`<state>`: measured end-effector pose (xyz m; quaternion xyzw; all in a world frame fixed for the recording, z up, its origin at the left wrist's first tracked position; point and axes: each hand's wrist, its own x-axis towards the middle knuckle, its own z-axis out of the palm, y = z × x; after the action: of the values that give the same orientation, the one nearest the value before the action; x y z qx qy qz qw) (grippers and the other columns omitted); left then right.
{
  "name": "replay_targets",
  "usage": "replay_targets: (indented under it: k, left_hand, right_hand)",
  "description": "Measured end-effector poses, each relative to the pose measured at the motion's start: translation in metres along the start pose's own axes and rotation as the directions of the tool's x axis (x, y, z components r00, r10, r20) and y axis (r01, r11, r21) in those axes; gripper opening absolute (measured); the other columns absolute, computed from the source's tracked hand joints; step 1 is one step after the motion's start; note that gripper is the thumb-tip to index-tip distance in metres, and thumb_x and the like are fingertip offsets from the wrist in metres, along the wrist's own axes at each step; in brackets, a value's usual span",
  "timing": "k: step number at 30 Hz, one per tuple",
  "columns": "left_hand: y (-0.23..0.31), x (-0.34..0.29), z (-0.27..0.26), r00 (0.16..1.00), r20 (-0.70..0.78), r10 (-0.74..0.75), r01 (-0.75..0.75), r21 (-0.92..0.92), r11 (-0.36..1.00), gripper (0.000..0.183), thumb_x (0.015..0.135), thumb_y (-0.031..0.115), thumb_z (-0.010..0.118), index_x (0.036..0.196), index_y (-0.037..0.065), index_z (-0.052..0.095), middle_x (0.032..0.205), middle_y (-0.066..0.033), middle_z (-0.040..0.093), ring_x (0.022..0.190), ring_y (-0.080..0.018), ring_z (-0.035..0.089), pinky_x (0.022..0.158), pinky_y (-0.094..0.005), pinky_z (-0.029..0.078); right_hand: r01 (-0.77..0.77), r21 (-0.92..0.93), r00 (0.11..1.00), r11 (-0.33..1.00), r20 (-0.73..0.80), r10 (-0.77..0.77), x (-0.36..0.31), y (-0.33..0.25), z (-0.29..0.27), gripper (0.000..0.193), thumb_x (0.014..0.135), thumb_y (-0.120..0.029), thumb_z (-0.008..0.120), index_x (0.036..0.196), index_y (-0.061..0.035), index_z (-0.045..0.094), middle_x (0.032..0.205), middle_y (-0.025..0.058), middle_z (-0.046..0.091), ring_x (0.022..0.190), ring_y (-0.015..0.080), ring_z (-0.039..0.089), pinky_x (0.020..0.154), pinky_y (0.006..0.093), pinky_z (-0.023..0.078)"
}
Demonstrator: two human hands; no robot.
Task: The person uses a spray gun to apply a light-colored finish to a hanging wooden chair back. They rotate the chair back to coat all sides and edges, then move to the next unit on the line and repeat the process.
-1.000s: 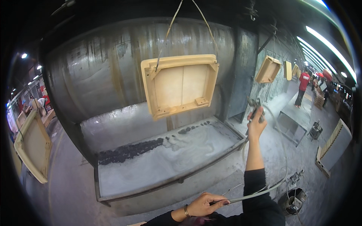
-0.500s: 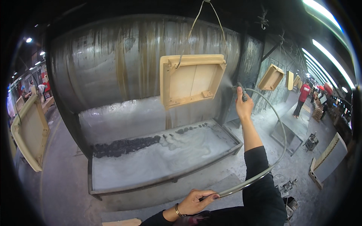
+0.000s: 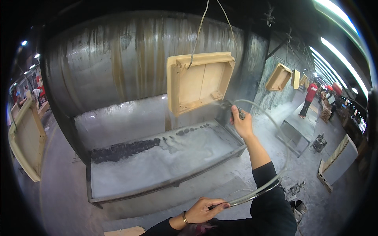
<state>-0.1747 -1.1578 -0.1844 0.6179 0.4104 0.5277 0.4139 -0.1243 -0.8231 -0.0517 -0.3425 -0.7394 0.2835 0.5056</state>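
My right hand (image 3: pixel 241 124) is closed round a spray gun (image 3: pixel 227 105), its nozzle turned left toward the lower right corner of a hanging wooden frame panel (image 3: pixel 201 83). Pale mist shows between nozzle and wood, and the gun stands apart from the panel. The panel is light, with a raised rim and a seam down its middle, and hangs tilted on a wire (image 3: pixel 198 35). A clear hose (image 3: pixel 282 129) loops from the gun down to my left hand (image 3: pixel 205 211), which grips it low in front of my body. A bracelet circles my left wrist.
Behind the panel rises a streaked metal spray booth wall (image 3: pixel 102 70). Below lies a trough (image 3: pixel 165 184) of whitish liquid with dark patches. Another wooden panel (image 3: pixel 28 139) hangs at left; more pieces (image 3: pixel 278 77) hang at right. A person in red (image 3: pixel 311 94) stands farther back.
My right hand and the spray gun have moved down and left, from the panel's right side to its lower right corner. The left hand keeps its hold on the hose.
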Motion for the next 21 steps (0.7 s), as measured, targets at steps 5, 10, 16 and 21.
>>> replay_targets:
  k: [5, 10, 16, 21]
  left_hand:
    - [0.003, 0.002, 0.0, 0.992, -0.067, 0.106, -0.109, -0.031, 0.994, 0.024, 0.105, 0.025, 0.066, 0.11, 0.004, 0.078, 0.072, -0.0038, 0.067, 0.061, -0.0065, 0.049, 0.057, -0.0257, 0.042]
    - [0.007, -0.002, -0.005, 0.998, -0.025, 0.058, -0.059, -0.009, 0.998, 0.025, 0.105, 0.025, 0.065, 0.112, 0.003, 0.076, 0.076, -0.0063, 0.068, 0.066, -0.0065, 0.053, 0.06, -0.0259, 0.045]
    - [-0.005, 0.004, -0.002, 0.999, 0.011, 0.049, -0.048, -0.048, 0.998, 0.024, 0.105, 0.024, 0.066, 0.114, 0.004, 0.075, 0.078, -0.0083, 0.068, 0.065, -0.007, 0.053, 0.06, -0.0264, 0.045]
    - [-0.006, 0.006, -0.003, 0.997, 0.006, 0.074, -0.074, -0.029, 0.997, 0.024, 0.104, 0.024, 0.067, 0.113, 0.003, 0.075, 0.078, -0.0078, 0.069, 0.064, -0.0073, 0.053, 0.059, -0.0259, 0.044]
  right_hand:
    - [0.006, -0.196, 0.996, 0.981, -0.085, -0.023, 0.048, 0.013, -0.009, 0.063, 0.099, -0.061, 0.062, 0.079, -0.0024, 0.071, 0.062, 0.008, 0.066, 0.058, 0.0174, 0.065, 0.059, 0.0352, 0.051]
    - [0.087, -0.421, 0.985, 0.903, -0.099, -0.141, 0.074, 0.011, -0.022, 0.068, 0.097, -0.066, 0.061, 0.076, -0.0025, 0.071, 0.063, 0.0106, 0.067, 0.06, 0.0222, 0.067, 0.063, 0.0394, 0.052]
    - [-0.191, -0.001, 0.902, 0.982, 0.393, 0.176, 0.003, -0.022, -0.007, 0.07, 0.099, -0.065, 0.058, 0.074, -0.0007, 0.07, 0.067, 0.0096, 0.068, 0.059, 0.0215, 0.067, 0.063, 0.0386, 0.053]
    - [0.17, -0.575, 0.931, 0.8, 0.361, 0.062, 0.026, -0.017, -0.02, 0.073, 0.096, -0.069, 0.058, 0.122, -0.0022, 0.071, 0.08, 0.025, 0.073, 0.084, 0.0417, 0.073, 0.084, 0.0476, 0.057]
